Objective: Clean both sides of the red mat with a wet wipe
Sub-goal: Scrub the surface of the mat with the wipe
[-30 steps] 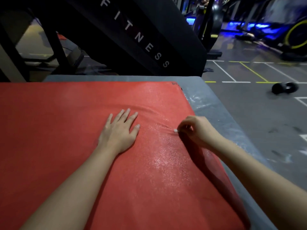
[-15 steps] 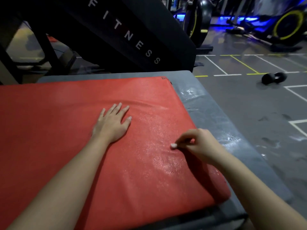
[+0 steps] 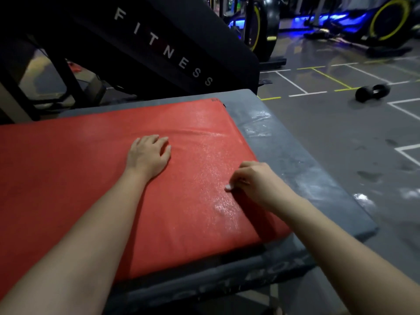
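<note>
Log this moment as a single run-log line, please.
left hand: rests on red mat | right hand: pinches wet wipe on mat's wet right part | gray pad: wet streaks

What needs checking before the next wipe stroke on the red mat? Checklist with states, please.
1. Wipe in grip: ok. The right hand pinches the wipe; only a small white bit shows.
2. Mat held down: ok. The left hand rests on the red mat.
3. Right part of the top wiped: ok. There is a wet sheen around the right hand.
4. Left part of the top wiped: not ok. It looks matte, with no sheen.
5. Underside cleaned: cannot tell. It lies face down on the grey pad.
</note>
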A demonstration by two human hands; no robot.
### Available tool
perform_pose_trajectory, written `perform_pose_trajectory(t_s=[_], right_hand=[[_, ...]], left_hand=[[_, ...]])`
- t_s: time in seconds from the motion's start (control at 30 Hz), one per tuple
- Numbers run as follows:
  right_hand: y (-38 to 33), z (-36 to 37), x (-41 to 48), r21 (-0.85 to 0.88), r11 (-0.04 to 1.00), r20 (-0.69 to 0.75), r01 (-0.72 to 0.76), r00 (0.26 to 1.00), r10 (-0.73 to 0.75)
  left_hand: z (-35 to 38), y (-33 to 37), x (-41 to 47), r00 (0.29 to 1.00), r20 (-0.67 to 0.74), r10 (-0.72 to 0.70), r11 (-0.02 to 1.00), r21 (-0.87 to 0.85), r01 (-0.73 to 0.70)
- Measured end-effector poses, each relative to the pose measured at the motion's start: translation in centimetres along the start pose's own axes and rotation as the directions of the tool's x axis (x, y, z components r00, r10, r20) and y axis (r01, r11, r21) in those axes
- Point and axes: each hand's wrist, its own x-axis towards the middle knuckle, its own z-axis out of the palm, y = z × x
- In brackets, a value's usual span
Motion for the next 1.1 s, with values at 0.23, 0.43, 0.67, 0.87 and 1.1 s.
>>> perform_pose_trajectory(t_s=[0.23,0.43,0.67,0.87,1.1], right_hand=[[-0.9,-3.8,-5.6,0.010,0.997,0.341,-0.075,0.938,0.067],[-1.0,-2.7,-8.3,0.082,0.996,0.164,-0.037,0.986,0.023],[0.6,-4.4,-10.4,0.098,0.988,0.265,-0.120,0.960,0.091],[1.6,-1.9,-3.3,0.079,0.994,0.001,-0.077,0.997,0.077],[3.3,-3.3,-1.4,0.098,0.987,0.231,-0.127,0.968,0.102]], left_hand=[[-2.6,4.4,-3.5,0.999,0.013,-0.036,0.999,-0.022,0.036],[-0.3,5.8,-5.4,0.996,0.087,-0.020,0.978,-0.205,0.037],[0.0,5.9,-5.8,0.987,0.155,-0.040,0.988,-0.144,0.063],[0.1,6.2,-5.9,0.979,0.195,-0.054,0.992,-0.100,0.074],[0.1,6.1,-5.5,0.975,0.220,-0.035,0.991,-0.117,0.062]])
